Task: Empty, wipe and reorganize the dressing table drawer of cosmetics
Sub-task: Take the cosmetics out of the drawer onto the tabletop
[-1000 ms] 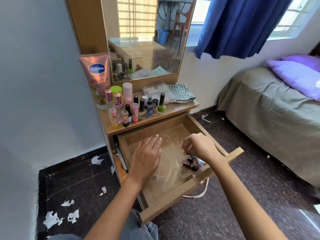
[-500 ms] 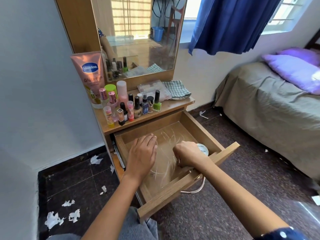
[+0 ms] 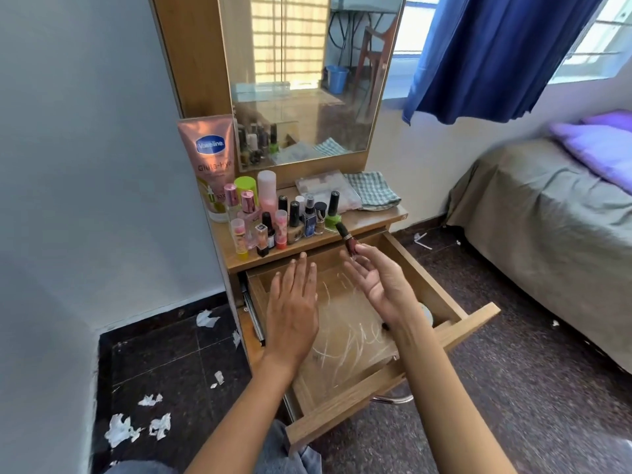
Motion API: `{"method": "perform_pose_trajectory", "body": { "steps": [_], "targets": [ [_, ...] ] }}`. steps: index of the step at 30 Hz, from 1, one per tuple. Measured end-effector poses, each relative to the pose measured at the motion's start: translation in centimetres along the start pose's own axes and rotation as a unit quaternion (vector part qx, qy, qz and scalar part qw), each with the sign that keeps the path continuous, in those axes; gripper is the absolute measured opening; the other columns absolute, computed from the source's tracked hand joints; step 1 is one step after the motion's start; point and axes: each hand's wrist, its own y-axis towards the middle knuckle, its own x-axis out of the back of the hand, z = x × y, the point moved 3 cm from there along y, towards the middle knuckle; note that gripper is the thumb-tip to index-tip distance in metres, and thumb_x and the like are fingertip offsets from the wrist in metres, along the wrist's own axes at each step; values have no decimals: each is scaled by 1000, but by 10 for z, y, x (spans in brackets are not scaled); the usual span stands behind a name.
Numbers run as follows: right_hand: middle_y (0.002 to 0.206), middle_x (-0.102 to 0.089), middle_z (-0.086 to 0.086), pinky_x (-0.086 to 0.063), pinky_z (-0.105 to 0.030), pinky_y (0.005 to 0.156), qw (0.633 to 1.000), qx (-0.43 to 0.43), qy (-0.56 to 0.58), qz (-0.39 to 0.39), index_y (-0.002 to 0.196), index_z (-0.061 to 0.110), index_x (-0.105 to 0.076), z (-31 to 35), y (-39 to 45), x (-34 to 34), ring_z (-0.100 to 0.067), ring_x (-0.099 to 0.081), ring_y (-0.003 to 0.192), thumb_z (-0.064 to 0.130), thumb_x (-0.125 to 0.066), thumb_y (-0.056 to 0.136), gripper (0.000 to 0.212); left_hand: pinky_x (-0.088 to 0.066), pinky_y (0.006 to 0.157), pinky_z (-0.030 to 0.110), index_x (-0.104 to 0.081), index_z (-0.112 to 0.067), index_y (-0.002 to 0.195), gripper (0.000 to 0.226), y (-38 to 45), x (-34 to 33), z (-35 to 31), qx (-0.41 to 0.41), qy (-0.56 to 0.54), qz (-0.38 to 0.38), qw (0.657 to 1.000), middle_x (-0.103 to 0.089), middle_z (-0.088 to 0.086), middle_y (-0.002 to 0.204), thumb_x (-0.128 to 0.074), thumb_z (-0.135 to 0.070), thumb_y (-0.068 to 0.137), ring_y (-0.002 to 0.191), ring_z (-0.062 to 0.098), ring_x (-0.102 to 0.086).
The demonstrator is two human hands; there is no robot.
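The wooden drawer (image 3: 421, 268) of the dressing table stands pulled out, its bottom streaked with pale scratches. My left hand (image 3: 294, 302) hovers flat over the drawer's left half, fingers straight, holding nothing. My right hand (image 3: 379, 282) is palm up above the drawer's back edge and pinches a dark red nail polish bottle (image 3: 348, 241) at its fingertips, tilted toward the table top (image 3: 371, 220). A round white tin (image 3: 426, 311) lies in the drawer's front right corner, mostly hidden by my right wrist. Several cosmetic bottles (image 3: 273, 217) stand grouped on the table top.
A pink lotion tube (image 3: 208, 155) leans at the table's back left. A clear pouch (image 3: 325, 189) and a checked cloth (image 3: 372, 189) lie under the mirror (image 3: 301, 80). Torn paper scraps (image 3: 119, 429) litter the dark floor at left. A bed (image 3: 547, 206) stands at right.
My right hand has lifted out of the drawer's front right corner with the dark red bottle and moved up toward the table top. My left hand stays over the drawer.
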Motion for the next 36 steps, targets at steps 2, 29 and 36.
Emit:
{"method": "perform_pose_trajectory", "body": {
  "steps": [2, 29, 36],
  "targets": [
    [99, -70, -7, -57, -30, 84, 999, -18, 39, 13, 111, 7, -62, -9, 6, -11, -19, -69, 94, 8, -69, 81, 31, -20, 114, 43, -35, -7, 143, 58, 0, -1, 0, -2, 5, -5, 1000, -26, 13, 153, -56, -15, 90, 141, 26, -27],
    [79, -68, 6, -58, -25, 72, 801, 348, -462, -157, 88, 14, -67, -36, 24, -69, -3, -66, 72, 10, -81, 73, 22, 7, 116, 41, 13, -4, 148, 64, 4, 1, 4, 54, 110, 3, 992, 19, 12, 156, -13, -33, 97, 143, 23, 19],
    [79, -70, 3, -58, -29, 72, 779, 343, -498, -166, 82, 14, -70, -38, 32, -70, -3, -65, 71, 14, -79, 76, 11, 6, 116, 42, 14, -4, 147, 66, 3, -2, 5, 58, 111, 16, 992, 20, 12, 156, -17, -35, 99, 143, 23, 20]
  ]
}}
